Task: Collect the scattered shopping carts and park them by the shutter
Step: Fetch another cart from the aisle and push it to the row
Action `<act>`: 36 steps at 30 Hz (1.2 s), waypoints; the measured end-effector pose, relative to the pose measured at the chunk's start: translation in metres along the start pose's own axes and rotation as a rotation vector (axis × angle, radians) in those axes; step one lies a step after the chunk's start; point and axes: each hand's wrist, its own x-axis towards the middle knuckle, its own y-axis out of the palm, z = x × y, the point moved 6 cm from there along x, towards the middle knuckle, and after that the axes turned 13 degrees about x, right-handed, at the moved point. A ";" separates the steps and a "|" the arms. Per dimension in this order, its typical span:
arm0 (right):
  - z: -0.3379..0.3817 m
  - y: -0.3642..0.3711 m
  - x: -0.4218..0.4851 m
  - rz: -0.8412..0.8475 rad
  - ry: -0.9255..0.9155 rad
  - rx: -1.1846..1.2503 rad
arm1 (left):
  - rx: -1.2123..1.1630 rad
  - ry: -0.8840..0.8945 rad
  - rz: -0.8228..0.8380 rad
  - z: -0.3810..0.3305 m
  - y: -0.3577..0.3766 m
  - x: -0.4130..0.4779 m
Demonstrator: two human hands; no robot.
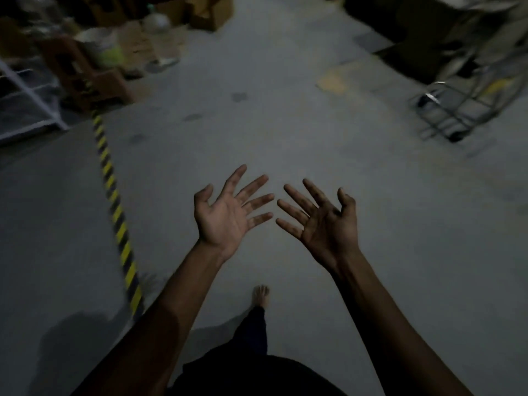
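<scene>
Head view: wire shopping cart (blurred), metal-grey.

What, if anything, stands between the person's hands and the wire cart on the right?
Nothing visible. Bare grey floor lies between the right hand, the left hand and the shopping cart; both hands are open and hold nothing.

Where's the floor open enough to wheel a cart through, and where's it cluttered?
Bare floor runs up the middle, between the striped tape and the wire cart, beyond the left hand and right hand. Crowded upper left: boxes, bucket, white rack.
</scene>
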 end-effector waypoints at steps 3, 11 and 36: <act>0.060 -0.006 0.025 -0.087 -0.138 -0.076 | 0.181 -0.033 0.117 -0.014 0.030 0.069; 0.189 -0.020 0.082 -0.299 -0.425 -0.425 | 0.657 0.015 0.262 -0.053 0.101 0.222; 0.635 -0.207 0.154 -0.848 -0.630 -1.730 | 1.827 0.578 0.438 0.042 0.530 0.549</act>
